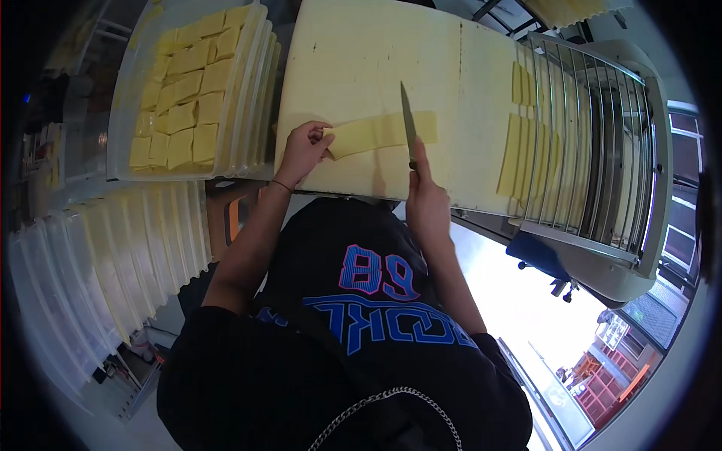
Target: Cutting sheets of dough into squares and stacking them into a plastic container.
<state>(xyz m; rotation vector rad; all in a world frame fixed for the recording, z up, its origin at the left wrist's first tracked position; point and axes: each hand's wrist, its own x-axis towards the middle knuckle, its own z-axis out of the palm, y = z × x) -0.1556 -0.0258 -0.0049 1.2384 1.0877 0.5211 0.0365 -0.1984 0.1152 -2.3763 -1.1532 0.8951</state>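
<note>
A long strip of yellow dough sheet [372,132] lies across a pale, flour-coloured work surface [366,62]. My left hand [309,147] pinches the strip's left end between thumb and fingers, lifting it slightly. In my right hand [426,186] is a long pointed knife [408,121], its blade directed away from me and over the strip's right part. Whether the blade touches the dough cannot be told. Farther right, several narrow dough strips [527,155] lie side by side, partly under a metal bar guard [586,141].
At the left, stacked plastic trays [240,96] hold folded yellow dough pieces [183,115]. More translucent trays [130,253] stand in a row below them. The barred guard belongs to a machine [657,169] at the work surface's right end.
</note>
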